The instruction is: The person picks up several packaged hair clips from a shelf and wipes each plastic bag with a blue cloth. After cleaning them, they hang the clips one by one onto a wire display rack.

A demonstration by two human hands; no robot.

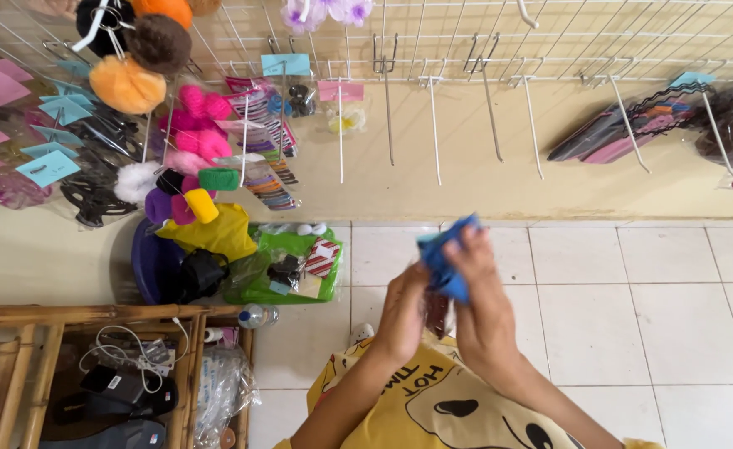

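Both my hands are raised in front of my yellow shirt, low in the middle of the head view, over the white floor tiles. My left hand (pixel 402 312) and my right hand (pixel 481 303) together grip a small blue item (pixel 443 254), a crumpled card or packet, pinched between their fingers. A dark strip hangs down between my hands, mostly hidden. The blue item's upper corner sticks out above my right fingers. Nothing else is touched by either hand.
A white wire grid (pixel 499 41) with long hooks (pixel 434 125) covers the wall ahead. Pompoms (pixel 129 83), hair clips and tagged packets hang at left, dark headbands (pixel 607 133) at right. A green bag (pixel 287 266) and yellow bag lie on the floor; a bamboo shelf (pixel 92 366) stands at lower left.
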